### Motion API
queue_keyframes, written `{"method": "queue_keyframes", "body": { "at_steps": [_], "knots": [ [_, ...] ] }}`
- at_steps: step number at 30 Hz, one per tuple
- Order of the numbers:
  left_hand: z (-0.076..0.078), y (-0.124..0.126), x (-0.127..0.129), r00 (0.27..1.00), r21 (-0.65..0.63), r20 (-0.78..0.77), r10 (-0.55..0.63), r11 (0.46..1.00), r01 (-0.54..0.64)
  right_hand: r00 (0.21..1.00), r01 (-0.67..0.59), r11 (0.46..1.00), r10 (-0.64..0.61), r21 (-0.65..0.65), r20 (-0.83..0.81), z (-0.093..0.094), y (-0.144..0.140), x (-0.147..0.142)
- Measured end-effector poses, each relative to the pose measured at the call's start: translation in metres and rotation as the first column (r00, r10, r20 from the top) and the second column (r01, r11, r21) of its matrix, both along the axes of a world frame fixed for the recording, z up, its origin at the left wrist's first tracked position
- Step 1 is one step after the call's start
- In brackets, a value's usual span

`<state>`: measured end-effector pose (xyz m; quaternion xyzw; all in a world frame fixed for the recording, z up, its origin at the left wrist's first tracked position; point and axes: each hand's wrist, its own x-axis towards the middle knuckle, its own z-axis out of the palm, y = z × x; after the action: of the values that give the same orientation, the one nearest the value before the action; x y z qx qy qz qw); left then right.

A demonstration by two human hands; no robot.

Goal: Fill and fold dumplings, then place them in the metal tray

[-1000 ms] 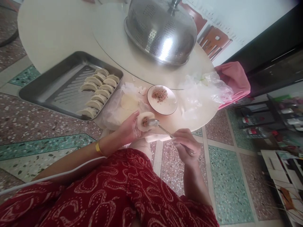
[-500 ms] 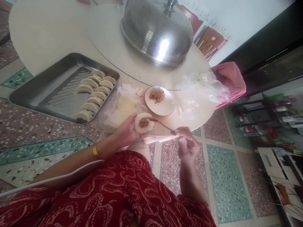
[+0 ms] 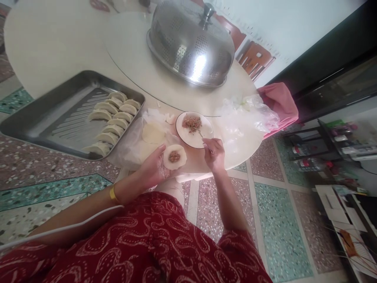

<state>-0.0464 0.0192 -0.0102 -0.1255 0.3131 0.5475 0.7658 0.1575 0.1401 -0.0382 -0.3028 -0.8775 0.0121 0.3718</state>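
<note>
My left hand [image 3: 155,167] holds a round dumpling wrapper [image 3: 180,160] at the table's near edge, with a small heap of meat filling [image 3: 174,156] in its middle. In my right hand [image 3: 215,154] the fingers are closed round the handle of a spoon [image 3: 200,133]. The spoon's far end rests in the meat filling [image 3: 191,122] on a dark-rimmed white plate [image 3: 206,133]. Just beyond my left hand lie more flat wrappers [image 3: 153,133] on crumpled plastic wrap. Several folded dumplings [image 3: 113,122] sit in rows in a metal tray [image 3: 53,106] to the left.
A perforated steel dome cover [image 3: 191,43] stands on the turntable [image 3: 129,43] at the back of the round table. Clear plastic bags [image 3: 244,114] lie at the right, beside a pink cloth [image 3: 281,104]. Brown chairs [image 3: 255,59] stand behind the table.
My right hand has moved up and left with the spoon, from the wrapper to the filling on the plate. My left hand still holds the wrapper. The view has shifted slightly.
</note>
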Motion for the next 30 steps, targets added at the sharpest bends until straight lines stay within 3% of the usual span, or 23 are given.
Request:
{"method": "queue_keyframes", "body": {
  "at_steps": [13, 21, 26, 30],
  "knots": [
    [-0.004, 0.001, 0.002, 1.000, -0.029, 0.006, 0.002, 1.000, -0.001, 0.999, -0.004, 1.000, 0.005, 0.012, -0.040, 0.010, -0.014, 0.009],
    [-0.002, 0.002, 0.003, 1.000, -0.022, -0.006, 0.005, 1.000, -0.005, 0.995, 0.059, 0.997, -0.063, -0.049, -0.076, 0.006, -0.004, 0.008],
    [-0.005, 0.007, 0.005, 0.998, -0.012, -0.040, 0.042, 0.999, -0.042, 0.974, 0.116, 0.975, -0.150, -0.191, -0.171, 0.001, -0.023, 0.001],
    [-0.008, 0.015, 0.006, 0.998, -0.023, -0.052, 0.033, 0.999, -0.034, 0.902, 0.132, 0.863, -0.309, -0.488, -0.303, -0.003, -0.033, -0.007]
  ]
}}
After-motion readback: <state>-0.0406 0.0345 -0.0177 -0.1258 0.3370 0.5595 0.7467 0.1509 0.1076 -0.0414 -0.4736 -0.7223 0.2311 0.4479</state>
